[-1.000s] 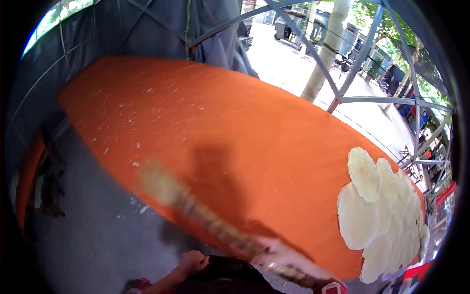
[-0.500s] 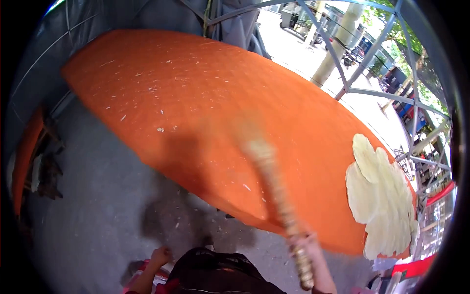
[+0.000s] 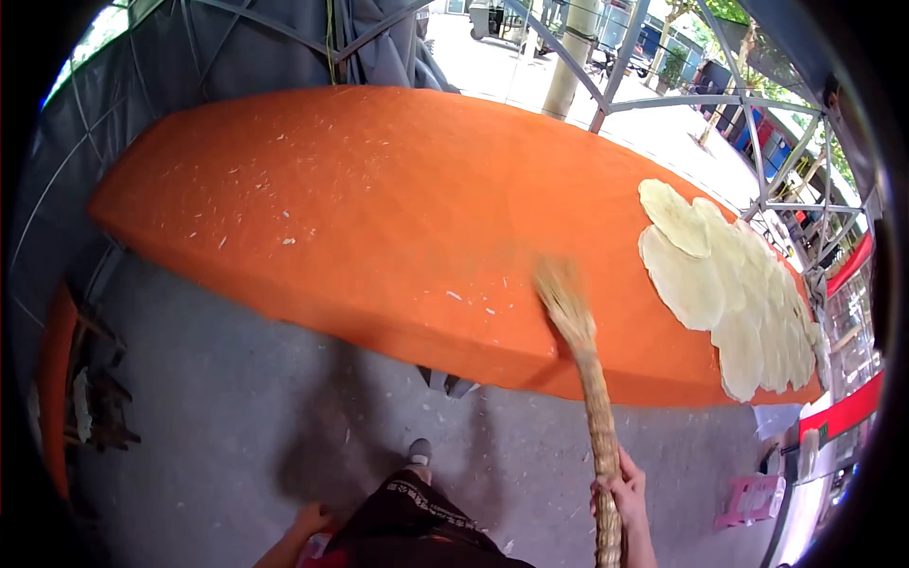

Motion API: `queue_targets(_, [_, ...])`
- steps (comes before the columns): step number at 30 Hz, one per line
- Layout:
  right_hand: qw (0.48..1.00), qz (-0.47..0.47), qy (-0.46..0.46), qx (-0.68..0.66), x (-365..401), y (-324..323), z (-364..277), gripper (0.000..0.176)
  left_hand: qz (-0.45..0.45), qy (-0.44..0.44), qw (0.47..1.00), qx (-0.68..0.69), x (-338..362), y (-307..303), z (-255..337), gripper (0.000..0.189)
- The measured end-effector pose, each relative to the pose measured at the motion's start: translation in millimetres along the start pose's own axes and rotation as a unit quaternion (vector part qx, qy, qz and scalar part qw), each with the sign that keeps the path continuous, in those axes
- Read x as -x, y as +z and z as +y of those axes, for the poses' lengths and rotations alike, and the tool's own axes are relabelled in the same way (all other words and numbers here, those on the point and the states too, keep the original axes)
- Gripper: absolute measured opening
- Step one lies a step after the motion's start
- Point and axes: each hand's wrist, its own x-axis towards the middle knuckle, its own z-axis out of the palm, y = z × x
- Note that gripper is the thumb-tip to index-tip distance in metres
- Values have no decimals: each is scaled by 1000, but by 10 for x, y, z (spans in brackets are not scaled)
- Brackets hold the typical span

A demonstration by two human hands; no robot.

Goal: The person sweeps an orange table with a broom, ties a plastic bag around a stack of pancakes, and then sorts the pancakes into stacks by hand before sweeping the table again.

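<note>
My right hand (image 3: 622,488) is wrapped round the long bound handle of a straw broom (image 3: 594,398). The broom's flared bristles (image 3: 561,289), slightly blurred, are over the orange-covered table (image 3: 407,180), near its front edge. White scraps (image 3: 471,303) lie just left of the bristles, and more are scattered over the table's left half. To the right of the broom, flat, rounded, pale yellow sheets (image 3: 686,275) overlap on the table's right end. Low beside my leg, my left hand (image 3: 312,521) hangs with its fingers curled, apart from the table; I see nothing in it.
A grey metal frame (image 3: 677,102) rises behind the table, with a grey sheet (image 3: 256,57) at the back left. A pink plastic stool (image 3: 748,499) stands on the grey floor (image 3: 208,407) at right. Another orange-topped piece (image 3: 55,379) is at the far left.
The broom's bristles have swung to the right across the table, and its handle is more upright. My view has shifted, showing more floor. My left hand stays low beside my leg.
</note>
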Motion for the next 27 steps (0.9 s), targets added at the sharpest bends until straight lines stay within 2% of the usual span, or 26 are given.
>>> queue_targets(1, [1000, -3, -7, -6, 118, -30, 251, 62, -20, 21, 999, -17, 49, -23, -3, 38])
queue_targets(2, [1000, -5, -16, -11, 211, 154, 235, 62, -40, 43, 998, -33, 96, -78, 20, 38])
queue_targets(4, [985, -121, 109, 54, 470, 838, 128, 63, -110, 71, 988, -82, 103, -81, -31, 38])
queue_targets(5, [964, -225, -2, 141, 337, 977, 369, 64, -156, 78, 978, -114, -28, -66, -79, 38])
queue_targets(6, [953, -241, -53, 176, 247, 1069, 444, 65, -200, 83, 965, -145, -94, -86, -124, 39])
queue_targets(8, [975, -175, -59, 124, 152, 1170, 368, 65, -116, 103, 983, -96, -66, -414, 55, 39])
queue_targets(9, [991, -101, -42, 78, 71, 1068, 140, 62, -70, 112, 989, -65, -69, -532, 99, 39])
queue_targets(11, [998, 42, -52, 15, -123, 926, -277, 57, -4, 67, 997, 31, -161, -575, -125, 38])
queue_targets(12, [997, 43, -64, 20, -293, 941, -305, 56, 31, 47, 996, 75, -245, -664, -269, 37])
queue_targets(14, [995, 46, -88, 30, -711, 1152, -283, 54, -39, 47, 997, -57, -349, -843, -580, 37])
queue_targets(15, [996, -2, -39, 80, -912, 1486, -183, 53, -77, 45, 989, -121, -400, -901, -703, 37])
queue_targets(16, [990, -47, 14, 131, -995, 2042, -88, 52, -69, 38, 991, -106, -382, -987, -770, 37])
queue_targets(17, [966, -160, 43, 198, -1010, 2518, -42, 52, -63, 32, 993, -94, -328, -1103, -832, 38])
queue_targets(18, [909, -322, 40, 262, -1042, 2971, -77, 55, -56, 29, 995, -83, -332, -1202, -882, 38])
queue_targets(19, [857, -421, 68, 289, -935, 3417, -326, 58, -31, 29, 997, -68, -383, -1233, -994, 39])
queue_targets(20, [859, -441, -29, 259, -961, 3493, -272, 58, -5, 27, 998, -55, -431, -1251, -1151, 39])
queue_targets(22, [922, -341, -43, 176, -960, 3410, -434, 56, 25, 10, 1000, -4, -483, -1361, -1399, 39])
queue_targets(23, [969, -212, 38, 122, -935, 3187, -683, 54, 30, -2, 999, 33, -493, -1440, -1446, 39])
queue_targets(24, [989, -116, -83, 36, -1020, 3064, -786, 40, 33, -12, 997, 70, -520, -1512, -1475, 38])
queue_targets(25, [992, -18, -94, 78, -1238, 2769, -857, 27, 11, -21, 999, 34, -542, -1587, -1491, 39])
queue_targets(27, [989, 36, -77, 117, -1441, 2948, -835, 21, -28, -37, 998, -44, -606, -1788, -1542, 40])
